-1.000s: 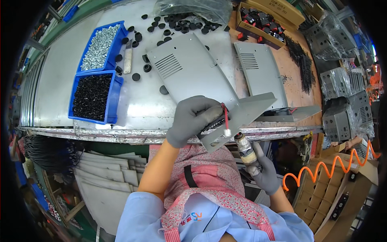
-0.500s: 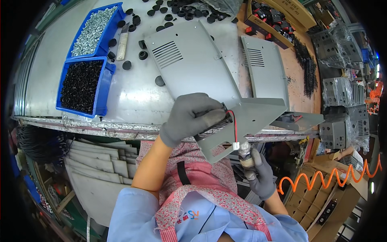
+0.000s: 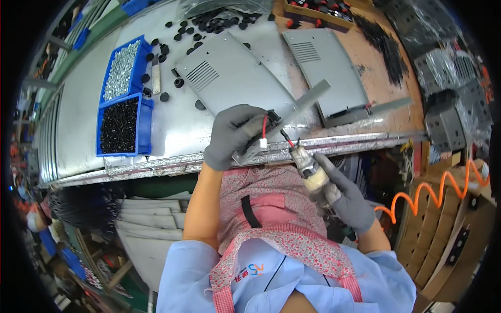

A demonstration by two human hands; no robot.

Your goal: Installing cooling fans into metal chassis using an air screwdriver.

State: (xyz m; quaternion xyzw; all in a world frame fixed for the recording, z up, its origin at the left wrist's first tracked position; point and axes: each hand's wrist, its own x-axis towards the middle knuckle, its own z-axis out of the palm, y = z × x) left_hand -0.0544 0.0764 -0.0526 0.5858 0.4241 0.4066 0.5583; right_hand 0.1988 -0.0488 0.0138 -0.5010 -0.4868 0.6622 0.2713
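Over the near edge of the bench, the gloved left hand clasps a black wired component against a vented grey sheet-metal panel, apparently steadying both, while the right hand wraps around a power screwdriver, angled so its tip faces them.

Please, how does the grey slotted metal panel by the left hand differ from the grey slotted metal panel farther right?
The left grey slotted metal panel has the grey-gloved left hand at its near end; the right grey slotted metal panel has no hand on it. The left panel is turned more diagonally than the right panel. Both are grey, with parallel slots.
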